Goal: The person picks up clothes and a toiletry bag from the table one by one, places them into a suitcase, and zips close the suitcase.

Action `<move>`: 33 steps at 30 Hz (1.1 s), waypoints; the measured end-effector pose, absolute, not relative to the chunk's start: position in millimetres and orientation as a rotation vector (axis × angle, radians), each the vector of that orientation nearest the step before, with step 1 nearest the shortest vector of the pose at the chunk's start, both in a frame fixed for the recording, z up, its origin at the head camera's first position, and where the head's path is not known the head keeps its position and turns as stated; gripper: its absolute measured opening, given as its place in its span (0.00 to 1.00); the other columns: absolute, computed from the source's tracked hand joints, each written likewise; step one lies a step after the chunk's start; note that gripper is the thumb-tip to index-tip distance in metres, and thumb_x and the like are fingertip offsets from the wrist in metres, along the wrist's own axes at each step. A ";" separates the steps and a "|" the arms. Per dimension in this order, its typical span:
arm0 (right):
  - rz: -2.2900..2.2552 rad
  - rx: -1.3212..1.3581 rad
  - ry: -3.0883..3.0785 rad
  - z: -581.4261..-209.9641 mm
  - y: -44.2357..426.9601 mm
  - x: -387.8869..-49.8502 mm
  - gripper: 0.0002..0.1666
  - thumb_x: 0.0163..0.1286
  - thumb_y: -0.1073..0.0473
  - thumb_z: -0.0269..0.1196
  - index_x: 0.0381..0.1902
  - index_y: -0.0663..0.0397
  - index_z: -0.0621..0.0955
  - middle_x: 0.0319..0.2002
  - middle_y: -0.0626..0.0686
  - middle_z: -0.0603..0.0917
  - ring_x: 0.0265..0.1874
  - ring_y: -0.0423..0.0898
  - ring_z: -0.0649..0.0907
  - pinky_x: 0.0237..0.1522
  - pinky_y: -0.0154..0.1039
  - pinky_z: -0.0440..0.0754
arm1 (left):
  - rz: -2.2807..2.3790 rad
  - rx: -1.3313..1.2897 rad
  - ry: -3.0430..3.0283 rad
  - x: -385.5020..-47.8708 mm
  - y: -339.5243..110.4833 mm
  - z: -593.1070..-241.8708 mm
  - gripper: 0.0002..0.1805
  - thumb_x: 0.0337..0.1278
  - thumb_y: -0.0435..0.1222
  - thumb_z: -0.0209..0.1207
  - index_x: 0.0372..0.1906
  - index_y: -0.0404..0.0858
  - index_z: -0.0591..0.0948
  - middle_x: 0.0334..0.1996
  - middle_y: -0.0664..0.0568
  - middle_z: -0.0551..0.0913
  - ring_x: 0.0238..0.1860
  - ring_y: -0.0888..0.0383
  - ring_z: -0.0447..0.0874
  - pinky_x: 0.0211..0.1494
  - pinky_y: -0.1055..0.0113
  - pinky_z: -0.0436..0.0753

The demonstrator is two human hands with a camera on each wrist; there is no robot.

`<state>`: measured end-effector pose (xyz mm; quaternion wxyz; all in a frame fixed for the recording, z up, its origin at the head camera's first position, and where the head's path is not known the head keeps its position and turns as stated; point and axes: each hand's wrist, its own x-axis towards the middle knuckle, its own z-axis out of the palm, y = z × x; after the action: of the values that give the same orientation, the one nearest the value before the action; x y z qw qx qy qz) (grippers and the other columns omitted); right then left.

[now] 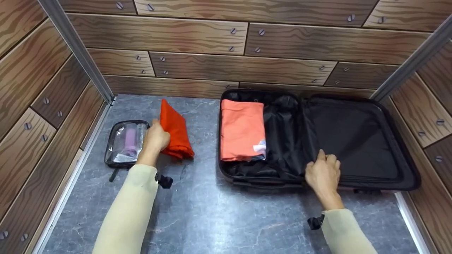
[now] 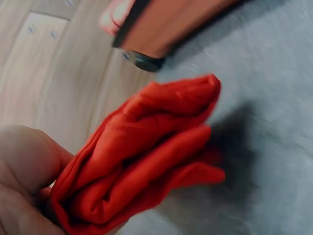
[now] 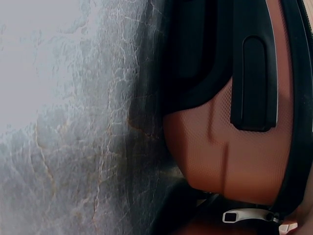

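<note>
My left hand [image 1: 155,137] grips a folded red cloth [image 1: 174,130] by its left side. The cloth stands tilted above the floor, and its layered folds face the left wrist view. My right hand [image 1: 324,173] has its fingers bent over the front edge of an open suitcase [image 1: 356,141], close to where the two halves meet. From the right wrist, the suitcase's orange-brown shell [image 3: 230,156] and black side handle [image 3: 254,83] show close up. The right fingertips are hidden there. A folded coral garment [image 1: 242,127] lies along the left side of the suitcase's left half.
Left of my left hand, a clear zip pouch [image 1: 116,141] with a black border holds a purple item [image 1: 130,139]. Grey marbled floor [image 1: 212,211] lies between the pouch and the suitcase. Wood-patterned walls [image 1: 197,67] stand behind and on both sides.
</note>
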<state>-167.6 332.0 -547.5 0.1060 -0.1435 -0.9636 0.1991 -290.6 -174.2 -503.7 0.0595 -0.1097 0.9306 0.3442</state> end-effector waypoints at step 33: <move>0.590 -0.419 -2.819 -549.0 331.3 -168.0 0.36 0.76 0.60 0.52 0.76 0.76 0.64 0.62 0.79 0.71 0.59 0.76 0.70 0.59 0.72 0.71 | 2.252 0.318 1.855 -298.0 2.6 -446.7 0.43 0.75 0.25 0.55 0.87 0.49 0.53 0.79 0.43 0.67 0.65 0.48 0.79 0.68 0.56 0.80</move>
<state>-168.0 331.3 -549.0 0.1154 -0.1430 -0.9621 0.2014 -298.0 2.6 -446.7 0.1028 0.1079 0.6287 0.7632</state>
